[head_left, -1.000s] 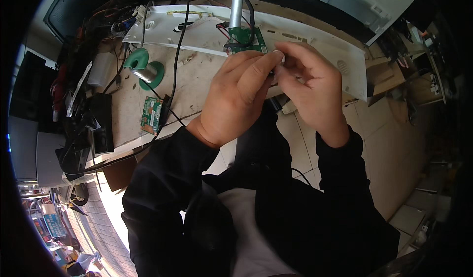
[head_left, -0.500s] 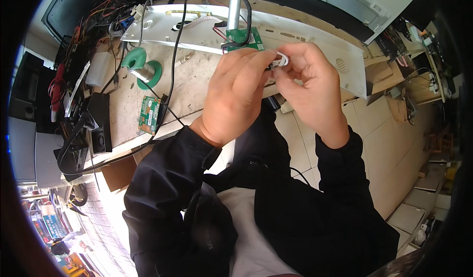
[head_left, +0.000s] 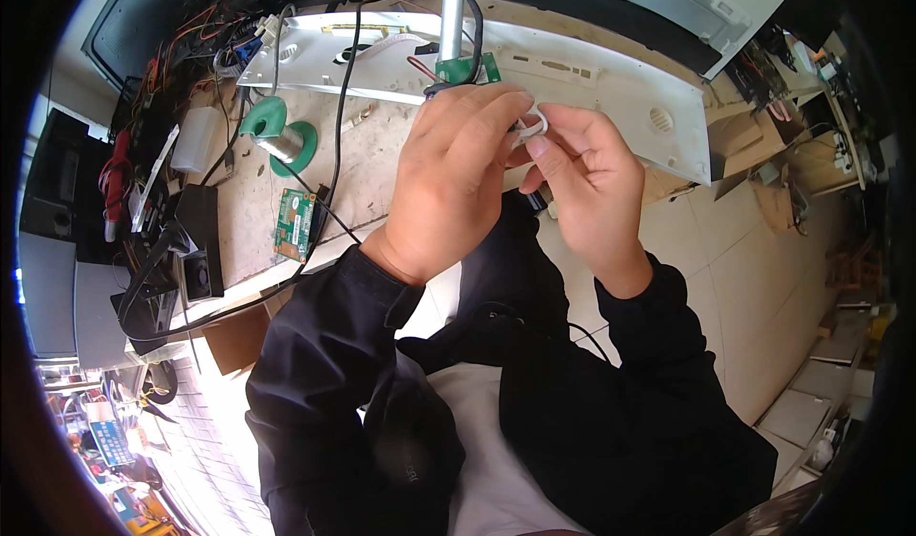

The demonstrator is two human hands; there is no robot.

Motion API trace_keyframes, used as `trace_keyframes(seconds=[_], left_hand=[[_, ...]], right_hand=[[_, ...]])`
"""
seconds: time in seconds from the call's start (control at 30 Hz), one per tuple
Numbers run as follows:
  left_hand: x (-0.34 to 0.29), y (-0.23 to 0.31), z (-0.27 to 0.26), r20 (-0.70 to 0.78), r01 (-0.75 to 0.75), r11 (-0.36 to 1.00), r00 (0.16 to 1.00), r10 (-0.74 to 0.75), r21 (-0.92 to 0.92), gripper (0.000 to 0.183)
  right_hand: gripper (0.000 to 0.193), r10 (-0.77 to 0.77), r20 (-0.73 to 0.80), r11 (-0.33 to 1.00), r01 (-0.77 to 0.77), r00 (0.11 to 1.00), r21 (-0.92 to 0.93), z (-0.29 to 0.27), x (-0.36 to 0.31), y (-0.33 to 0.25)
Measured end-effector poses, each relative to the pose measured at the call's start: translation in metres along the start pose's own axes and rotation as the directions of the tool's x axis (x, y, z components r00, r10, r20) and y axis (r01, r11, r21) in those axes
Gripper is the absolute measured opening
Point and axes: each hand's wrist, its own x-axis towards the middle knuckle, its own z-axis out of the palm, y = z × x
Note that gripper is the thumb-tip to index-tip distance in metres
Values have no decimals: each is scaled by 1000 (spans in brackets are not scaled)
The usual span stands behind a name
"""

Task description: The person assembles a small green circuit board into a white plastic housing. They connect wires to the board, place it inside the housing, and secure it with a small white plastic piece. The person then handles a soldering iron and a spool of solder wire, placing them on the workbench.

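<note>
A short white cable (head_left: 541, 124), bent into a loop, is pinched between my two hands above the bench's front edge. My left hand (head_left: 444, 174) is closed, back upward, its fingertips gripping the cable's end; that end is mostly hidden. From the right, my right hand (head_left: 601, 188) presses thumb and forefinger on the looped part, the other fingers curled. Just beyond my left fingers, a green circuit board (head_left: 490, 66) lies on a long white panel (head_left: 620, 107), partly covered by a thick black cable. Whether the white cable joins that board cannot be seen.
A green solder spool (head_left: 298, 145) stands left of my hands, with a small green circuit board (head_left: 293, 223) nearer the bench edge. A black cable (head_left: 341, 107) crosses the bench. An upright metal tube (head_left: 455, 11) rises behind the hands. Tangled wires (head_left: 186, 45) fill the far left.
My right hand has moved slightly down and left, and its thumb now lies against the white cable's loop. My left hand keeps its grip, its fingers turned a little.
</note>
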Motion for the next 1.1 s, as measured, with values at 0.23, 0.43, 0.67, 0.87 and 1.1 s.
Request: trace_keyframes(seconds=[0.23,0.43,0.67,0.87,1.1], left_hand=[[1,0,3,63,-11,997,998,6,72,49],[5,3,-1,125,-16,993,992,2,115,47],[19,8,-17,308,21,994,950,-52,105,40],[25,1,-20,336,25,997,941,-46,68,39],[27,5,-21,384,33,997,922,-56,67,35]], right_hand=[[29,90,-120,968,-58,989,244,11,-7,10],[33,193,-130,888,-117,973,444,15,-10,12],[33,258,-71,772,-161,963,615,18,-15,16],[33,270,-50,682,-154,962,715,23,-14,15],[32,304,-22,651,-191,952,735,22,-16,16]])
